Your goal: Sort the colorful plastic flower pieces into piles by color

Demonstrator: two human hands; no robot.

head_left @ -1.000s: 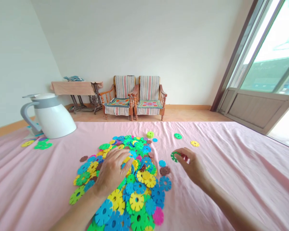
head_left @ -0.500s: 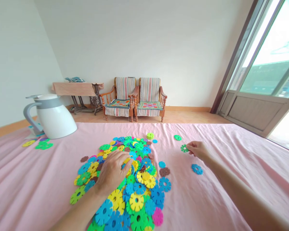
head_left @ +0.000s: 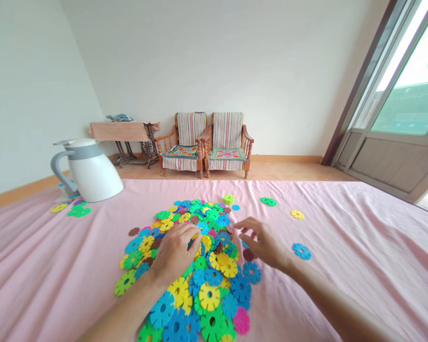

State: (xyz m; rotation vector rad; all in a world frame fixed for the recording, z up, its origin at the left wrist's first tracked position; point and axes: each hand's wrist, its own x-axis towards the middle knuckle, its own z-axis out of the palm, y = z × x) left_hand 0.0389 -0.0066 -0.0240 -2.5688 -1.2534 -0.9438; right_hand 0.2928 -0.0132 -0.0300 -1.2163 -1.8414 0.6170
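A heap of flower-shaped notched plastic discs (head_left: 214, 275) in blue, green, yellow, brown and pink covers the middle of the cloth. My left hand (head_left: 176, 249) rests on the heap with its fingers curled; yellow and blue discs show by the thumb, but what it grips is partly hidden. At the heap's right edge, my right hand (head_left: 264, 242) hovers with thumb and fingers apart, holding nothing. Close to its fingertips lie a brown disc (head_left: 230, 230) and, below, another brown disc (head_left: 249, 255). Farther back are green discs (head_left: 268, 201), overlapping.
Right of the heap lie a yellow disc (head_left: 297, 214) and a blue disc (head_left: 301, 251). Lime-green discs (head_left: 228, 199) are stacked behind it. A white jug (head_left: 96, 175) stands at the left, near several green discs (head_left: 79, 211). The pink cloth (head_left: 360, 256) has folds.
My right hand carried a green disc right and back, let go of it by the other green one, and returned empty to the heap. A blue disc now lies at the right. My left hand stayed put.
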